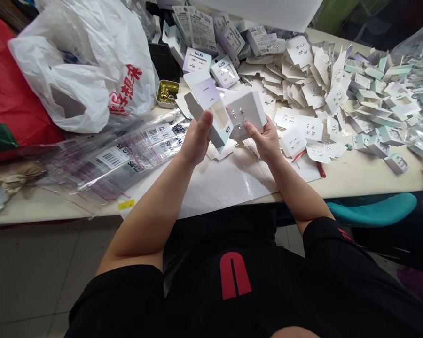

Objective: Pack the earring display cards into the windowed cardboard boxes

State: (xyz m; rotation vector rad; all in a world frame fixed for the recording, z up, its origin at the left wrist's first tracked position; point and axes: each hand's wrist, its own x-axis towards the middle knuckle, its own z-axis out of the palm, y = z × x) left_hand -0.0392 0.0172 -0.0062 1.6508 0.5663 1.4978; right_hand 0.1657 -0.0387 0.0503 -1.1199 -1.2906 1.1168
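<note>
My left hand (196,140) is closed round a small kids box (221,123) with a window in its front; its lilac flap stands open at the top. A white card (242,115) bearing several small silver earrings is in my right hand (266,140), thumb on its front and the other fingers mostly hidden behind it. The card's left edge is close beside the box; whether they touch I cannot tell. Under both hands lies a white sheet (229,183). More earring cards (292,141) rest just right of my right hand.
Folded cards (285,77) are heaped behind my hands, with kids boxes (196,61) beside them. Many small boxes (377,143) cover the right side. A gold tin (167,94), clear printed bags (116,157) and a white plastic bag (88,61) are at left. A red pen (320,169) lies near the front edge.
</note>
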